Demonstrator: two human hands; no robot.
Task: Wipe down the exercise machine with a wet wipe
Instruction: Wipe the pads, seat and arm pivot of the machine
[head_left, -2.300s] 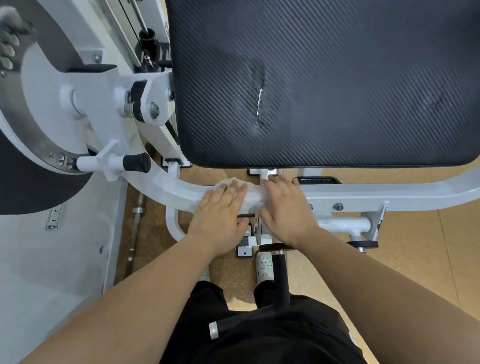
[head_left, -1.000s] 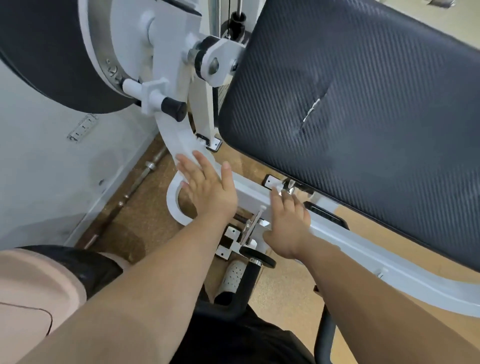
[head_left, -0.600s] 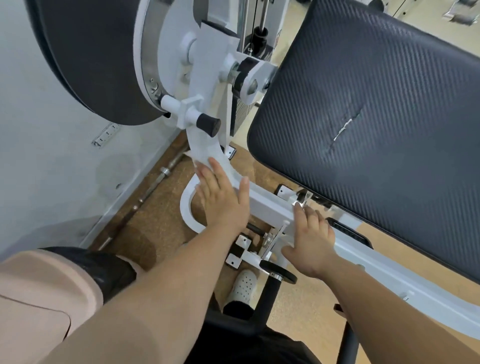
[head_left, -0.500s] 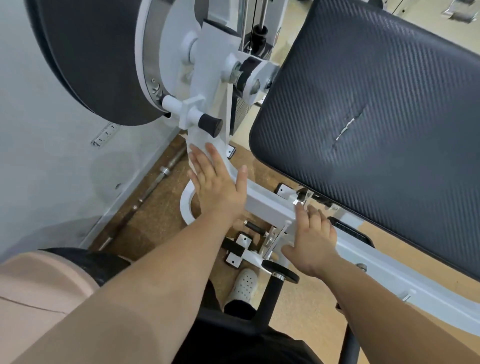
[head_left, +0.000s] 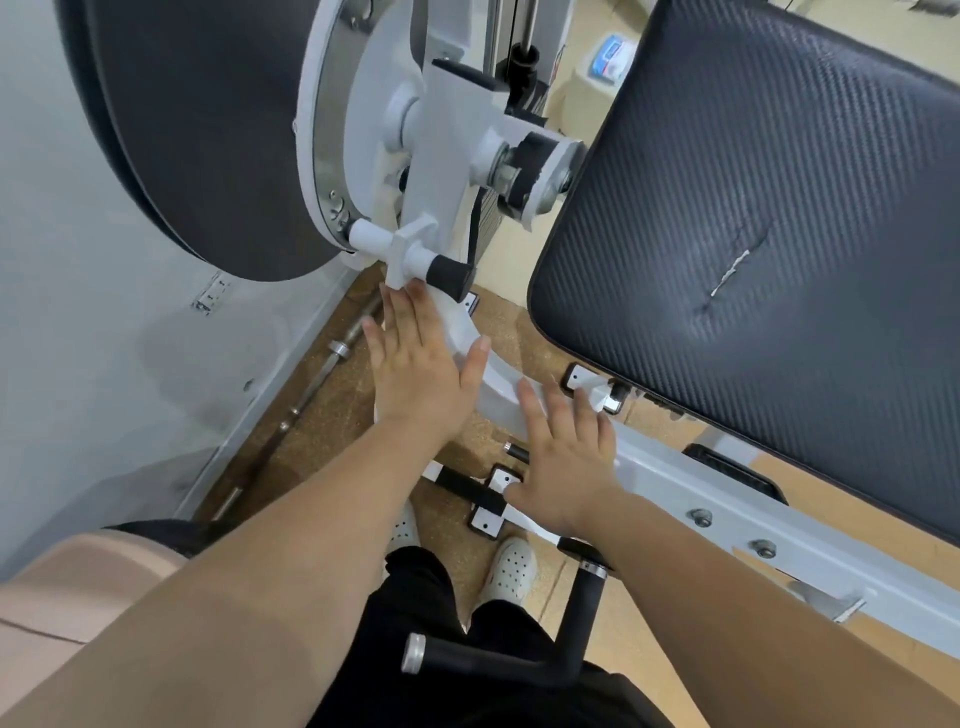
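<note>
The exercise machine has a white curved frame bar (head_left: 498, 387) running from a pivot at the top down to the right under a black textured pad (head_left: 769, 208). My left hand (head_left: 415, 374) lies flat with straight fingers on the upper curve of that bar, pressing a white wet wipe (head_left: 452, 325) whose edge shows beside my fingers. Its fingertips reach a white peg with a black rubber cap (head_left: 447, 273). My right hand (head_left: 566, 457) rests flat on the bar lower down, fingers straight and spread.
A large black disc with a white hub (head_left: 208, 130) hangs at upper left beside a pale wall (head_left: 78, 338). A steel barbell (head_left: 306, 400) lies on the cork floor. A black handle (head_left: 519, 660) sticks out near my legs. A wipe packet (head_left: 613, 54) sits far back.
My left hand has slid the wipe up the curved bar toward the black-capped peg. My right hand has moved up the bar and flattened. The view has swung left and upward.
</note>
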